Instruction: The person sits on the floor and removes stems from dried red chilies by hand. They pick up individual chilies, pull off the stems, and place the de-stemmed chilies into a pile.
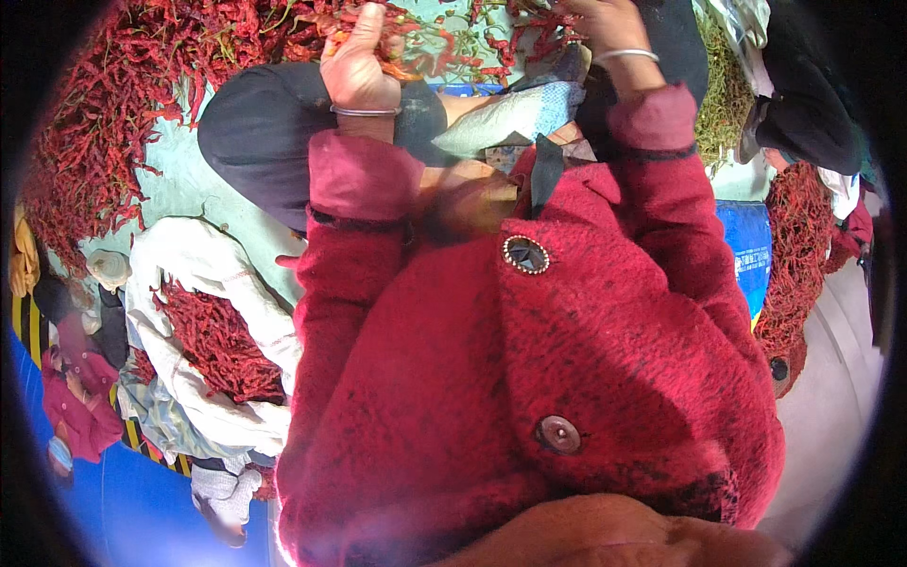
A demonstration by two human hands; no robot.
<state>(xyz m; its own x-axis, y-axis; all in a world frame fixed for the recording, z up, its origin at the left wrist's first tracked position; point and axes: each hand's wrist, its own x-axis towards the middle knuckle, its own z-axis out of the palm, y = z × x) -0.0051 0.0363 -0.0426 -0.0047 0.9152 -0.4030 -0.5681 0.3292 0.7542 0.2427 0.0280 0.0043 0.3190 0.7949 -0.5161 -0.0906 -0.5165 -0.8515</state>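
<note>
My left hand (361, 64), with a metal bangle at its wrist, is at the top, left of centre. Its thumb is up, and dried red chili peppers (397, 53) lie in and beside its fingers. My right hand (602, 25), also with a bangle, is cut off by the upper edge; its fingertips are by more red chilies (542, 32), and whether it grips any is not clear. Between my hands, chilies and stems (453, 53), partly blurred, are over a pale surface. A large heap of dried red chilies (106, 106) spreads across the upper left.
My crossed legs (262, 135) are under my arms. A white sack (191, 241) holding red chilies (220, 347) stands at lower left. Greenish stems (723, 99) and another chili heap (797, 248) lie at right. Other people (81, 397) sit at far left; a person's dark-clothed leg (801, 127) is at upper right.
</note>
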